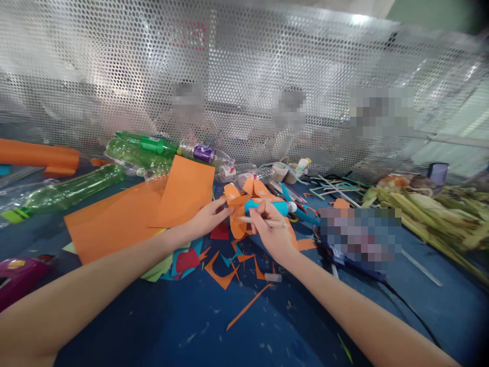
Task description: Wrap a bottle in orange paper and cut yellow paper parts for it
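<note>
In the middle of the table is an orange paper piece with rounded petals (239, 228) and small pale star shapes, joined to or lying against a small bottle wrapped in blue paper (280, 207). My left hand (209, 219) grips the left edge of the orange piece, its fingertips partly hidden. My right hand (273, 232) is closed around a whitish pen (273, 223), its tip pointing left over a petal. Orange paper scraps (225, 275) and a small translucent cap (273, 277) lie just in front.
Orange sheets (118, 214) and green plastic bottles (76, 188) lie to the left. A purple tool (23, 275) sits at the left edge. Corn husks (431, 214), a phone (437, 173) and a corded blue object (355, 265) are right. Perforated metal (237, 66) stands behind.
</note>
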Available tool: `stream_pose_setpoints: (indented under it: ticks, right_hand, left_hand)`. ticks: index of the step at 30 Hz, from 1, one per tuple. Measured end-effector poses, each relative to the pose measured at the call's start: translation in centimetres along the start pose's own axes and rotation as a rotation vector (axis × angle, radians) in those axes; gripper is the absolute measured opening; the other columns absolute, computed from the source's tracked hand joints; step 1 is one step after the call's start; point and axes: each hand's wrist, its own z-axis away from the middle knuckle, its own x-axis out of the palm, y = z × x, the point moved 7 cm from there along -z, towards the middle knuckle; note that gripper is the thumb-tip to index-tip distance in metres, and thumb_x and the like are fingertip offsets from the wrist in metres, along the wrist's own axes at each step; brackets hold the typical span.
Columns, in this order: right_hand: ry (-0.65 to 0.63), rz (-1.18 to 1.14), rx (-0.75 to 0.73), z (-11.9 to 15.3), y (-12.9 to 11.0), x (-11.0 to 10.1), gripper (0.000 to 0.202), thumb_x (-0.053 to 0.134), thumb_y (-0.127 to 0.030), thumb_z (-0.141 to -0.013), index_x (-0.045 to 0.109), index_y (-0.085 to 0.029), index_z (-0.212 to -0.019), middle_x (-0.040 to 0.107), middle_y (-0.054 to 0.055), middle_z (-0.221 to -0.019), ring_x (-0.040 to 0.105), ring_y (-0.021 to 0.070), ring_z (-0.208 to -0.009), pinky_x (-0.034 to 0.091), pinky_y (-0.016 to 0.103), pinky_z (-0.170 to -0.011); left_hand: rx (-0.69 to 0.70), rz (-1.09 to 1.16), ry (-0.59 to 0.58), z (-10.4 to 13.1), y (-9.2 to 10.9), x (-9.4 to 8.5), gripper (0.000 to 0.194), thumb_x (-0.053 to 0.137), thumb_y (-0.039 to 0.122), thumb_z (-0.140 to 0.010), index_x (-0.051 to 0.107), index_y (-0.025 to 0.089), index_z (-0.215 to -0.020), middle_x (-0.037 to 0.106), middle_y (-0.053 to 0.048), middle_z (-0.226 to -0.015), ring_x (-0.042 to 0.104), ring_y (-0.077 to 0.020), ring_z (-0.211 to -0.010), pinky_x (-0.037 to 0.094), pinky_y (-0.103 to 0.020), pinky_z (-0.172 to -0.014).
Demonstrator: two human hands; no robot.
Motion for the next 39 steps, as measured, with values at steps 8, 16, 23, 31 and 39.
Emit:
stream_pose_setpoints:
  ticks: [8,16,23,31,39]
  right_hand:
    - [-0.005,0.005,-0.028,-0.3,-0.1,-0.3,0.023,0.051,-0.034,-0.083,0.039,-0.023,-0.067,0.045,-0.008,-0.050,0.044,0.0096,-0.047,0.036,0.023,-0.046]
    - [-0.034,-0.019,-0.010,-0.7,0.2,0.0,0.024,0.052,-0.033,-0.082,0.037,-0.022,-0.066,0.045,-0.008,-0.049,0.041,0.0083,-0.045,0.033,0.022,-0.045]
    - [-0.061,-0.020,-0.010,-0.7,0.1,0.2,0.024,0.051,-0.034,-0.083,0.037,-0.022,-0.068,0.046,-0.008,-0.051,0.041,0.0084,-0.045,0.035,0.022,-0.046]
    - [-0.065,0.005,-0.023,-0.8,0.2,0.3,0.024,0.052,-0.035,-0.083,0.038,-0.023,-0.068,0.046,-0.007,-0.051,0.042,0.0091,-0.046,0.034,0.022,-0.045]
    - [-0.075,0.050,-0.018,-0.8,0.4,0.4,0.022,0.051,-0.039,-0.082,0.040,-0.024,-0.071,0.049,-0.006,-0.053,0.047,0.0118,-0.048,0.037,0.025,-0.047]
  left_hand:
    - [0.050,0.063,-0.019,0.2,0.6,0.0,0.036,0.041,0.038,-0.087,0.051,0.019,-0.117,0.056,-0.006,-0.119,0.052,-0.0215,-0.108,0.039,-0.035,-0.093]
    - [0.032,0.118,-0.028,0.1,0.6,0.0,0.036,0.044,0.034,-0.085,0.052,0.020,-0.117,0.052,-0.004,-0.127,0.046,-0.0217,-0.116,0.032,-0.036,-0.101]
    - [-0.022,0.175,-0.027,0.4,0.7,0.0,0.039,0.042,0.034,-0.084,0.051,0.022,-0.121,0.044,0.000,-0.136,0.039,-0.0225,-0.123,0.027,-0.035,-0.104]
    - [-0.015,0.188,-0.030,0.4,0.8,0.0,0.040,0.041,0.031,-0.084,0.051,0.021,-0.121,0.045,-0.002,-0.134,0.043,-0.0228,-0.119,0.029,-0.035,-0.102]
    - [-0.011,0.146,-0.031,0.4,1.1,0.0,0.036,0.039,0.029,-0.083,0.054,0.020,-0.115,0.050,-0.003,-0.128,0.045,-0.0220,-0.115,0.030,-0.035,-0.101]
